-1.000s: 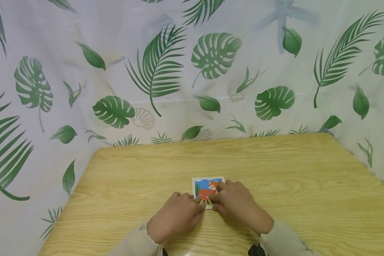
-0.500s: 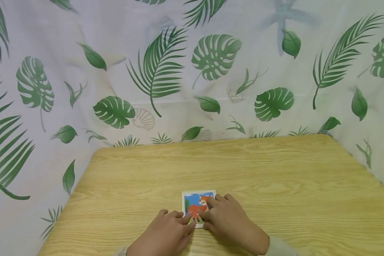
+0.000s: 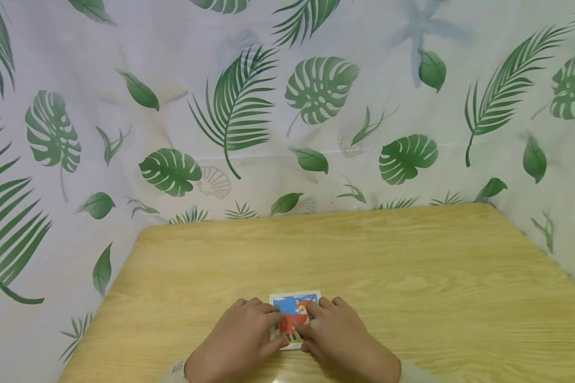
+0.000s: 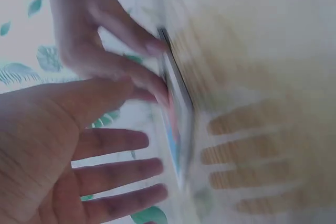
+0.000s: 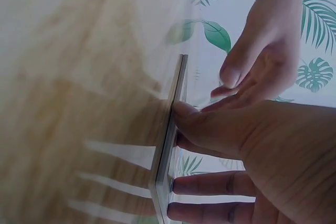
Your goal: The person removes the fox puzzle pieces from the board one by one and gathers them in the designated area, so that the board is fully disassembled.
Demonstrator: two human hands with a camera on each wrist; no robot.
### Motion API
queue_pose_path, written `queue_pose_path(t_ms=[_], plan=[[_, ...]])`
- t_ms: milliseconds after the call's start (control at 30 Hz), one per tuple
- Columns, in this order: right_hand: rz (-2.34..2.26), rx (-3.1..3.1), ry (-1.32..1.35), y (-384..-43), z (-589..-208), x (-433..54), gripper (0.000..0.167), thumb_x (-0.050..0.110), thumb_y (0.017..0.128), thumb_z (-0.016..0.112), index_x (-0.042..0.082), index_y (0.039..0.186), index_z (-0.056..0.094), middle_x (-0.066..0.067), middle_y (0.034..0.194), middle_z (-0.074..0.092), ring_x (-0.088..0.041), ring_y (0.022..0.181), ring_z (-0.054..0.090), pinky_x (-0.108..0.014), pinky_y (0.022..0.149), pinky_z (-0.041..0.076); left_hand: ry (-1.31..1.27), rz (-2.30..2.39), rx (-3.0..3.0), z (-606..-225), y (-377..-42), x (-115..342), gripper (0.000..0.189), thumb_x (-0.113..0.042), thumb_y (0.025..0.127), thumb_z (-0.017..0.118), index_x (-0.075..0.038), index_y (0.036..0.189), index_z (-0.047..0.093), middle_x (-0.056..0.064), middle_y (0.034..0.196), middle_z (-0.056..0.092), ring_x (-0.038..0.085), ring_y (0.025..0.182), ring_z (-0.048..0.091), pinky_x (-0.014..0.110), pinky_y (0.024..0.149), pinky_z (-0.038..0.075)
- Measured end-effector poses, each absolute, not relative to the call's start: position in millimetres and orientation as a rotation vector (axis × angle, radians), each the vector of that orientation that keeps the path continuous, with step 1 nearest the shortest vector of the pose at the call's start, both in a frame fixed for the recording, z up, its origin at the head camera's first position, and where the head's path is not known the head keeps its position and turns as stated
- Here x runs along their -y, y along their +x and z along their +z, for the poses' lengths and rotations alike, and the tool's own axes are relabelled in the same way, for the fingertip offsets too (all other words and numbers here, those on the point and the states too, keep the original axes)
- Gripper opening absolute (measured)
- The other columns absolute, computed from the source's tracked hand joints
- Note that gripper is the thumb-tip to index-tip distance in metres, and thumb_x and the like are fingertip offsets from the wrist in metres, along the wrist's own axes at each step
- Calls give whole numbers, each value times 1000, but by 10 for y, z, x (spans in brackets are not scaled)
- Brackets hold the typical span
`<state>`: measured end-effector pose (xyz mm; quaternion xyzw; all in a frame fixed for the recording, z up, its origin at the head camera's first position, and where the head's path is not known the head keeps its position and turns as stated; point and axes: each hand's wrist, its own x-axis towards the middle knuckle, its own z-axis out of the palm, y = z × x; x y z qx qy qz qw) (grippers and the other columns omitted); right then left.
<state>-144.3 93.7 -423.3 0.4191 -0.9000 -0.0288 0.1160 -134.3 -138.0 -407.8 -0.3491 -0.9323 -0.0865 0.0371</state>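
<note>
A small square picture puzzle (image 3: pixel 285 305) in a white frame shows an orange-red fox under a blue sky. It lies flat near the front of the wooden table. My right hand (image 3: pixel 347 338) holds it at its right side, thumb at the near edge and index finger over the fox. The right wrist view has that thumb against the thin board's edge (image 5: pixel 169 148), other fingertips beside it. To the left is my left hand (image 3: pixel 239 338), its thumb by the near left corner. Its fingers (image 4: pixel 123 170) extend straight, with a gap to the board in the left wrist view.
The wood-grain table (image 3: pixel 388 260) has a glossy top that reflects the fingers in the wrist views. Behind it and along its sides hangs a white cloth (image 3: pixel 268 111) printed with green leaves, shells and starfish.
The puzzle and both hands have come nearer and slightly left. Just now my left fingers have come off the picture and straightened, while my right hand stays on the board.
</note>
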Motion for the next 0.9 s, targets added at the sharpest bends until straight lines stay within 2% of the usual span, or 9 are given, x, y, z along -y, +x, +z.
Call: queue_pose_path(t_ms=[100, 233, 333, 500, 700, 833, 900], plan=[[-78, 2647, 1238, -1432, -4254, -925, 17, 47, 88, 79, 34, 99, 79, 3, 98, 66, -16, 82, 59, -34, 69, 50, -965, -208, 2920, -4136, -1439, 1433, 57, -56, 92, 73, -14, 130, 73, 4, 131, 69, 24, 117, 64, 47, 95, 52], [-86, 2654, 1229, -1423, -4260, -919, 21, 48, 88, 78, 34, 104, 80, 3, 100, 67, -17, 84, 59, -34, 70, 50, -884, -173, 3001, -4211, -1564, 1475, 77, -69, 83, 75, -14, 136, 70, 6, 139, 65, 28, 124, 61, 53, 97, 51], [-72, 2676, 1216, -1420, -4247, -915, 23, 47, 88, 78, 33, 106, 81, 1, 102, 67, -18, 84, 58, -34, 69, 49, -865, -200, 3017, -4228, -1615, 1489, 81, -72, 78, 77, -16, 135, 70, 5, 139, 65, 29, 123, 61, 55, 96, 50], [-1, 2713, 1192, -1429, -4183, -886, 21, 44, 86, 81, 30, 101, 82, -1, 103, 67, -18, 83, 57, -33, 66, 45, -855, -253, 3019, -4195, -1627, 1527, 87, -73, 73, 80, -17, 138, 69, 5, 142, 63, 29, 125, 60, 55, 95, 50], [147, 2753, 1236, -1507, -4115, -821, 15, 38, 88, 81, 24, 85, 83, 1, 95, 65, -13, 78, 56, -26, 63, 44, -870, -274, 3001, -4196, -1632, 1558, 89, -74, 70, 81, -17, 137, 69, 6, 142, 63, 29, 122, 62, 54, 93, 50], [342, 2808, 1228, -1571, -4091, -727, 23, 28, 92, 79, 17, 71, 76, 4, 85, 59, -8, 69, 50, -23, 59, 44, -868, -293, 2994, -4212, -1634, 1559, 90, -73, 68, 82, -17, 137, 70, 6, 141, 64, 30, 118, 64, 54, 93, 50], [388, 2840, 1222, -1611, -4094, -669, 24, 25, 93, 78, 16, 72, 71, 4, 81, 56, -6, 64, 46, -22, 55, 43, -872, -314, 2989, -4209, -1629, 1559, 90, -73, 68, 83, -17, 137, 70, 6, 141, 64, 30, 118, 64, 54, 93, 51]])
